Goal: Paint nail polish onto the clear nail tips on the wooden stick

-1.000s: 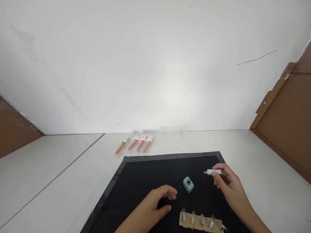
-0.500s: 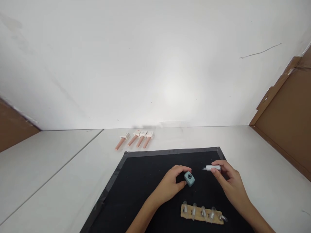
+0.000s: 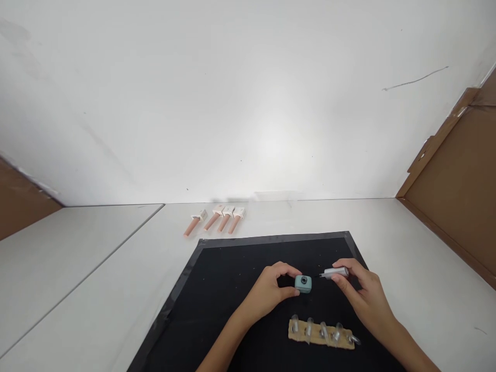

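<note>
My left hand (image 3: 271,289) pinches a small teal nail polish bottle (image 3: 303,285) between thumb and fingers; its dark uncapped neck faces up. Just to the right, my right hand (image 3: 358,289) grips a silver nail polish brush cap (image 3: 334,272) between thumb and fingertips. The thin brush points left toward the bottle neck and is apart from it. Nearer to me lies a tan strip (image 3: 315,336) with several clear, nail-shaped pieces fixed across it. The rightmost piece lies at an angle past the strip's end.
A black mat (image 3: 228,279) with taped edges lies under my hands. Behind it on the white table (image 3: 116,289) lie several bottles with long pinkish caps (image 3: 212,221). A white wall (image 3: 248,103) rises behind, with cardboard panels (image 3: 457,175) at the sides.
The bottle has turned from tilted to more level in my left hand. My right hand has shifted slightly left, and the brush tip now dips and lies closer to the neck.
</note>
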A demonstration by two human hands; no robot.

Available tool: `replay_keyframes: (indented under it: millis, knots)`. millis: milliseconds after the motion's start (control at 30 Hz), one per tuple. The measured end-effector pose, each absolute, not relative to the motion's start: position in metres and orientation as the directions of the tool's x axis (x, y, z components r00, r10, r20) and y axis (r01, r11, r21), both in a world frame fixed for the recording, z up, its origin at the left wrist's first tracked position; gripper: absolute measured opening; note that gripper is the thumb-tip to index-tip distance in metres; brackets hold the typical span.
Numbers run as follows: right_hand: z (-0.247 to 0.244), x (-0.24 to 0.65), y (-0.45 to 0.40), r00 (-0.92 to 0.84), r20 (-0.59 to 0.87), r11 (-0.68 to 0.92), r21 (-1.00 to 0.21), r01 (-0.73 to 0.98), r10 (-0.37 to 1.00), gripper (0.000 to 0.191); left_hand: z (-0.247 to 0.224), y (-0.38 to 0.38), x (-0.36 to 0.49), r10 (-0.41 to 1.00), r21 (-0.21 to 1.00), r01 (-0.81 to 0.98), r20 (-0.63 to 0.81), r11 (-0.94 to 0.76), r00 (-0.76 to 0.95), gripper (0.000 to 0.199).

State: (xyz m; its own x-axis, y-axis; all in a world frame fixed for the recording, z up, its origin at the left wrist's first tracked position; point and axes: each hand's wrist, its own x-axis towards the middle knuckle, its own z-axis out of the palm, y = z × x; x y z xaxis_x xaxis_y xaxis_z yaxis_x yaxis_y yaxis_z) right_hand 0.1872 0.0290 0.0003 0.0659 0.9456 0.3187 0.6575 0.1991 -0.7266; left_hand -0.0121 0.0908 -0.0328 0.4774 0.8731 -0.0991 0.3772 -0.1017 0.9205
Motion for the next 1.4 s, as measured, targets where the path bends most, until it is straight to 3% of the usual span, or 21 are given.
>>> replay_keyframes:
  millis: [333, 567, 667, 767, 867, 967, 1067, 1133, 1233, 1300, 1400]
  knots:
    - [0.001, 0.188, 0.025, -0.023, 0.328, 0.255, -0.685, 0.682, 0.944, 0.021, -0.031, 0.085, -0.011, 0.869, 0.900, 0.416, -0.101, -0.127, 0.485, 0.035]
    - [0.006, 0.188, 0.022, -0.139, 0.509, 0.435, -0.527, 0.730, 0.849, 0.021, -0.031, 0.080, -0.008, 0.866, 0.868, 0.449, -0.046, -0.212, 0.498, 0.016]
    - [0.005, 0.188, 0.021, -0.085, 0.549, 0.443, -0.562, 0.699, 0.831, 0.021, -0.030, 0.079, -0.007, 0.871, 0.869, 0.430, 0.005, -0.247, 0.491, 0.014]
    - [0.003, 0.187, 0.019, 0.160, 0.449, 0.291, -0.771, 0.567, 0.879, 0.027, -0.031, 0.077, -0.007, 0.873, 0.805, 0.431, 0.207, -0.408, 0.441, 0.013]
    - [0.003, 0.187, 0.021, 0.372, 0.195, 0.091, -0.956, 0.279, 0.908, 0.037, -0.034, 0.076, -0.010, 0.750, 0.587, 0.468, 0.538, -0.661, 0.385, 0.016]
    - [0.004, 0.189, 0.024, 0.406, 0.078, 0.033, -0.993, 0.116, 0.911, 0.043, -0.036, 0.075, -0.013, 0.597, 0.396, 0.491, 0.713, -0.776, 0.369, 0.020]
    - [0.004, 0.190, 0.025, 0.380, 0.047, 0.024, -0.998, 0.063, 0.924, 0.041, -0.035, 0.074, -0.013, 0.529, 0.324, 0.505, 0.779, -0.800, 0.338, 0.025]
    - [0.004, 0.189, 0.022, 0.385, 0.068, 0.030, -0.994, 0.104, 0.920, 0.038, -0.032, 0.072, -0.011, 0.565, 0.383, 0.499, 0.773, -0.778, 0.289, 0.024]
    - [0.003, 0.186, 0.015, 0.400, 0.285, 0.130, -0.919, 0.372, 0.871, 0.025, -0.026, 0.070, -0.008, 0.780, 0.647, 0.443, 0.568, -0.620, 0.263, 0.017]
    - [0.003, 0.186, 0.011, 0.310, 0.516, 0.289, -0.780, 0.555, 0.798, 0.012, -0.021, 0.068, -0.006, 0.865, 0.784, 0.399, 0.335, -0.476, 0.374, 0.015]
    - [0.006, 0.189, 0.009, 0.059, 0.770, 0.530, -0.490, 0.692, 0.635, 0.008, -0.015, 0.066, -0.004, 0.838, 0.847, 0.381, 0.128, -0.370, 0.530, 0.014]
